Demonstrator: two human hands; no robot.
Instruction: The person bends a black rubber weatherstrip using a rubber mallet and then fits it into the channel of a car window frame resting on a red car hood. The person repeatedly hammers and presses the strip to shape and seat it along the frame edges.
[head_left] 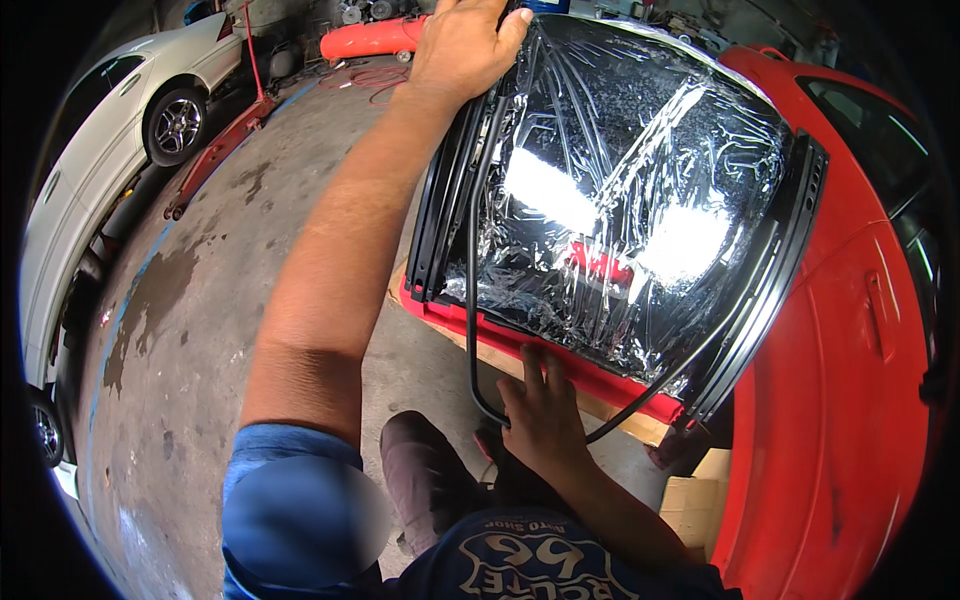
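Note:
A dark panel covered in wrinkled, shiny clear film lies in front of me, with black metal rails along its sides. A thin black rubber strip runs down the panel's left side, loops past the near edge and rises again on the right. My right hand is closed around the strip at the bottom of this loop, its fingertips by the near edge. Stretched to the far left corner, my left hand rests on the frame with its thumb out; the picture's top edge cuts off its fingers.
Beneath the panel is a red support with a tan edge. A red car stands close on the right, a cardboard box beside it. Across the stained concrete floor are a white car, a red floor jack and a red tank.

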